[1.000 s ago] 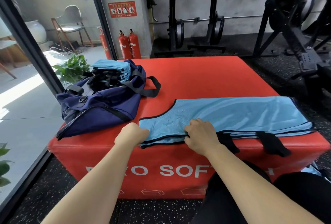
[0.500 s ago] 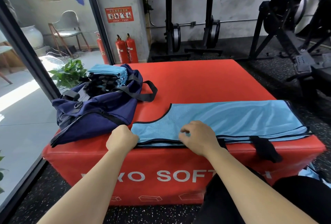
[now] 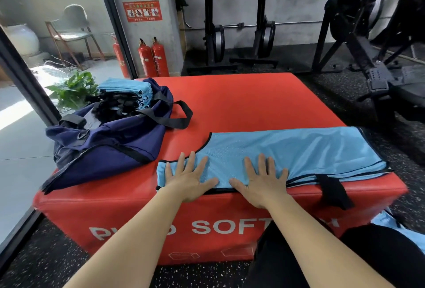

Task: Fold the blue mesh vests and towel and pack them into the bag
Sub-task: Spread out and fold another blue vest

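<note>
Left hand (image 3: 189, 178) and right hand (image 3: 259, 180) flat, fingers spread, pressing a blue vest (image 3: 287, 149) half-folded at the red box's (image 3: 241, 99) near edge. Folded vests (image 3: 125, 90) already stacked in the open bag (image 3: 110, 142) (towel not identifiable). Remaining: finish folding, pack

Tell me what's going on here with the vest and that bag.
A person is pressing both hands flat on a blue mesh vest laid along the near edge of a red padded box. The left hand is near the vest's left end and the right hand is beside it, fingers spread. A navy bag lies open on the box to the left, with a stack of folded blue vests at its far end. This vest is not yet packed.
</note>
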